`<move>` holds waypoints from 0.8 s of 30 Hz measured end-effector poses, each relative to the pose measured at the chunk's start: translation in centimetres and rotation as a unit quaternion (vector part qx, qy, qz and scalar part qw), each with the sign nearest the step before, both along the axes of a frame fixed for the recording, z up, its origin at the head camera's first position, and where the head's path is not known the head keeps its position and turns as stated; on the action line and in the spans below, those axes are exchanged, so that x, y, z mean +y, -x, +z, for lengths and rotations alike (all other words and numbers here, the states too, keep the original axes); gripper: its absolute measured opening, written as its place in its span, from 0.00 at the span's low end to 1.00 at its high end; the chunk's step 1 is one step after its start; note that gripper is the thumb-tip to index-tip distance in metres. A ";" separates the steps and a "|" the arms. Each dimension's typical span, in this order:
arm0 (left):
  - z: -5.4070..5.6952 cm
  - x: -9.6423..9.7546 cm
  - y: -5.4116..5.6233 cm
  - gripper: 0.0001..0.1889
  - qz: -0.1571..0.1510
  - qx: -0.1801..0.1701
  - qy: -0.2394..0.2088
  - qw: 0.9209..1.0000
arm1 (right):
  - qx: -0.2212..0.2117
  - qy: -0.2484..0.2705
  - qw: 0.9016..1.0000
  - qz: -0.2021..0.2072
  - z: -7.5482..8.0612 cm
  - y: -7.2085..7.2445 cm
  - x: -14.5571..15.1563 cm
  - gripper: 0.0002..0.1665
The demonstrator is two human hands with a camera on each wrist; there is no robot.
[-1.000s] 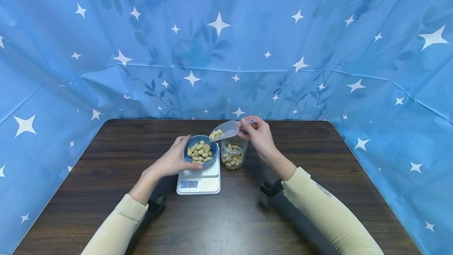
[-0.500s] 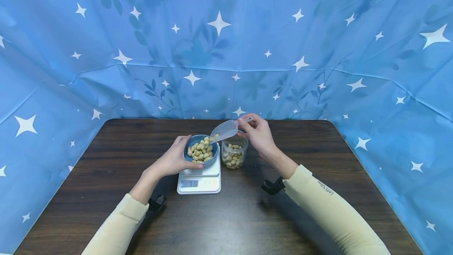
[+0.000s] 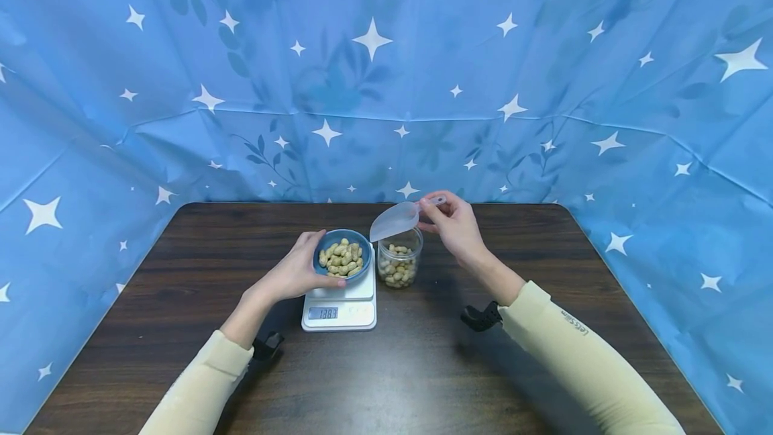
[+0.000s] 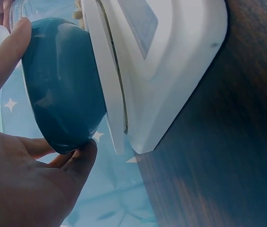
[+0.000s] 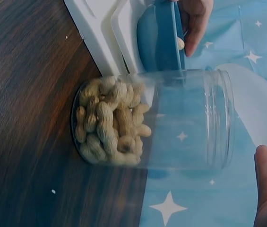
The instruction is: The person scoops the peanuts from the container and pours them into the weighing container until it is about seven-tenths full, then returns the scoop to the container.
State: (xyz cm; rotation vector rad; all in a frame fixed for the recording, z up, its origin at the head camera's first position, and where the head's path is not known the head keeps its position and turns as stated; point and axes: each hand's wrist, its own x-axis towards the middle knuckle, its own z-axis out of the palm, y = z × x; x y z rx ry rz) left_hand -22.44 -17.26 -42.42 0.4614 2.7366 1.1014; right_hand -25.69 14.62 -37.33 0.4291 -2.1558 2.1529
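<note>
In the head view a blue bowl [image 3: 368,251] of unshelled peanuts [image 3: 341,258] sits on a white kitchen scale [image 3: 355,315] with a lit digital display. My left hand [image 3: 296,270] grips the bowl from its left side. The left wrist view shows the thumb at the rim and fingertips under the curved side of the bowl [image 4: 62,90]. My right hand [image 3: 449,223] pinches the handle of a translucent plastic scoop [image 3: 395,220], which holds no peanuts. The scoop hangs over the mouth of a clear jar [image 5: 185,118], partly filled with peanuts [image 5: 109,123].
The jar stands close against the right side of the scale. A dark wooden table [image 3: 513,260] carries everything. Small pale specks [image 5: 53,191] lie near the jar. Behind the table hangs a blue curtain [image 3: 386,86] with white stars.
The peanuts in the scoop have dropped into the bowl. The scoop and my right hand have moved right, away from the bowl. The scale's reading has risen; my left hand has stayed put.
</note>
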 end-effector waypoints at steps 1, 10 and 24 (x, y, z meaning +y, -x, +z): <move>0.0 0.0 0.0 0.64 0.000 0.000 0.001 1.000 | 0.001 0.001 1.000 -0.002 0.0 0.0 0.2 0.16; 0.1 0.1 0.0 0.64 0.000 -0.003 0.004 1.000 | 0.007 -0.009 1.000 -0.012 0.5 -0.4 2.2 0.17; 0.0 0.0 0.0 0.64 0.000 -0.003 0.002 1.000 | 0.028 -0.095 0.995 0.000 -1.2 0.0 2.9 0.17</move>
